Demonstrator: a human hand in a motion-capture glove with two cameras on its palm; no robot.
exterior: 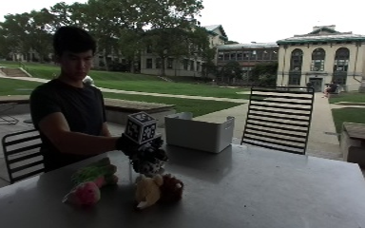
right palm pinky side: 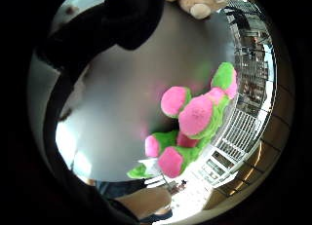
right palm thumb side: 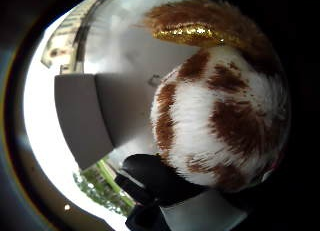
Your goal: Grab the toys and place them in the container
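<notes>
- The person sits at the table's (exterior: 283,190) left end, gloved right hand (exterior: 132,145) held out above the tabletop with its fingers curled round a brown-and-white spotted plush toy (exterior: 148,161), which hangs from the grip clear of the surface.
- In the thumb-side palm view that spotted toy (right palm thumb side: 225,126) fills much of the picture, close against the palm, a shiny gold patch on its fur; a black-gloved finger (right palm thumb side: 150,171) wraps its underside.
- Furthest left on the table lies a pink-and-green plush toy (exterior: 91,183); the little-finger-side view shows it (right palm pinky side: 195,122) lying on the grey tabletop near the table's edge.
- Just right of it, directly beneath the raised hand, lies a tan plush toy (exterior: 148,190) touching a dark reddish one (exterior: 172,186).
- Further right and towards the back of the table stands the white container (exterior: 199,133), open-topped and well apart from the toys.
- A black slatted chair (exterior: 277,118) stands behind the table, beside the container.
</notes>
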